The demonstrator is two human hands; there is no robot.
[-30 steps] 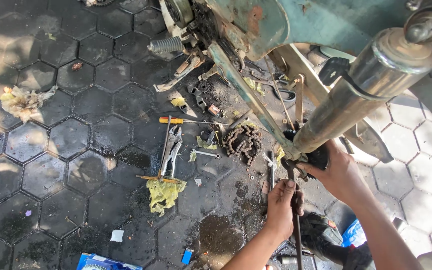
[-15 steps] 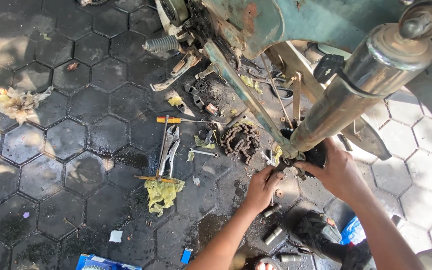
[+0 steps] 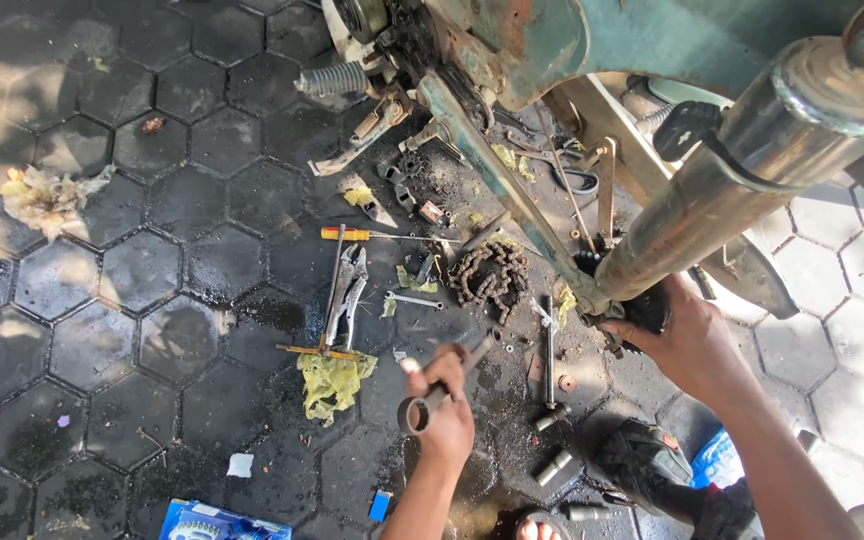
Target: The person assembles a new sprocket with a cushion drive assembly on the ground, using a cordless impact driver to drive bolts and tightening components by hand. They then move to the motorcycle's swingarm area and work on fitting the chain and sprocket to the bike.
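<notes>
The left hand (image 3: 444, 400) has come away from the tangle of parts beneath the exhaust pipe (image 3: 742, 170), where it was reaching half a second ago, and now sits left of the pipe's lower end, fingers wrapped around a socket wrench (image 3: 430, 400) whose open round end faces the camera (so a tool has been picked up for the work at the pipe's end). The right hand (image 3: 687, 335) has stayed put, closed on the dark part (image 3: 642, 310) just below the pipe's lower end.

Counted on the paving left of the pipe: one heap of drive chain (image 3: 490, 275), one yellow-handled screwdriver (image 3: 377, 235), one pair of pliers (image 3: 348, 295), one small spanner (image 3: 414, 299), one yellow rag (image 3: 332, 380). Below the pipe's end lie one long bolt (image 3: 549, 345) and roughly three short metal sleeves (image 3: 555, 465)
</notes>
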